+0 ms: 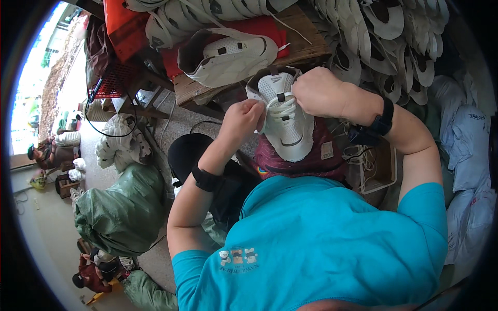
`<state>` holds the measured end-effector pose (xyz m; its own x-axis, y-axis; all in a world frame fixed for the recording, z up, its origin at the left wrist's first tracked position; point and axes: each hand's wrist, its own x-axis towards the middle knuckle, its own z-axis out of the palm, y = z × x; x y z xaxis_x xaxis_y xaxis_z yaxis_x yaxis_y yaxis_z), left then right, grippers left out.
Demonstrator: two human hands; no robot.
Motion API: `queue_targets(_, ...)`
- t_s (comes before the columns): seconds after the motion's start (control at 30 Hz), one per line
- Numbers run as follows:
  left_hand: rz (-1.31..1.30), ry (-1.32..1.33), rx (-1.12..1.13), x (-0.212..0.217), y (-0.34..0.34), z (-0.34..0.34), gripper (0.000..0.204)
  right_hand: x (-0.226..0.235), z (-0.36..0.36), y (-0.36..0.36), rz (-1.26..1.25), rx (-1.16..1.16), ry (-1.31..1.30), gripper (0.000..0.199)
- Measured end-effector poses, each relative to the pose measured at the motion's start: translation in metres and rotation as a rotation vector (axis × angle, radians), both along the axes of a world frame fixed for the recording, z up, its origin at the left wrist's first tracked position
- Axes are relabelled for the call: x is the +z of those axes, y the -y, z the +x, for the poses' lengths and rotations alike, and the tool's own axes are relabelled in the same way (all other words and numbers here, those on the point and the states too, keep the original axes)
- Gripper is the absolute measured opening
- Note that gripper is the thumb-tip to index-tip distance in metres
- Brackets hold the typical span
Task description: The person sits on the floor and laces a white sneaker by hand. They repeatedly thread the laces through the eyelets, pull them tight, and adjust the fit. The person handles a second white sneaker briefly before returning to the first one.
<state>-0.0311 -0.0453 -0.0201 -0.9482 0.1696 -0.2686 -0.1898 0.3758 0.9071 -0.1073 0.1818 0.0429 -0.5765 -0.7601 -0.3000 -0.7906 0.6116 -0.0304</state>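
Observation:
A white shoe upper (298, 151) with mesh panels and a dark collar lining rests over my lap, its toe toward me. A white shoelace (282, 111) crosses its front in several rows below the tongue. My left hand (243, 122) is closed, thumb and fingers pinching the upper's left edge beside the lace. On the opposite edge, near the collar, my right hand (320, 93) is curled closed; its fingertips are partly hidden. Whether either hand also grips a lace end, I cannot tell. Under the upper lies a maroon quilted cloth (324, 163).
Ahead is a wooden bench (194, 96) bearing another white shoe upper (236, 56) and a stacked row of uppers (199, 20). More uppers (389, 31) hang at the far right. A crate (386, 168) with laces sits right; green sacks (124, 207) and other people (93, 272) are left.

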Motion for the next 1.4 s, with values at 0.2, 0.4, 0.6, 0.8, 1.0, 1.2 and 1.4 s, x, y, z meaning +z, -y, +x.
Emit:
queue_targets(0.2,-0.494,-0.567,-0.074,0.049,0.015,-0.01,0.023,0.021,-0.003,-0.019,-0.414,0.132,-0.247,0.035)
queue_targets(0.4,-0.365,-0.564,-0.37,0.056,0.019,-0.023,0.029,0.01,-0.035,-0.028,-0.38,0.162,0.117,0.032)
queue_targets(0.6,-0.418,-0.566,-0.389,0.045,0.025,-0.029,0.016,0.001,-0.038,-0.037,-0.459,0.074,0.277,0.019)
queue_targets(0.8,-0.44,-0.433,-0.358,0.046,0.013,-0.036,0.018,-0.012,-0.033,-0.026,-0.557,-0.153,0.481,0.028)
queue_targets(1.0,-0.113,-0.361,-0.002,0.015,0.003,-0.018,0.014,-0.026,-0.015,-0.015,-0.824,-0.64,0.805,0.027)
queue_targets(1.2,0.161,-0.372,0.274,0.033,-0.018,-0.009,0.014,-0.01,-0.012,-0.008,-0.951,-0.611,0.856,0.022)
queue_targets(1.4,0.342,-0.684,0.389,0.081,-0.029,-0.015,0.016,0.054,-0.002,0.017,-1.193,-0.157,1.026,0.02)
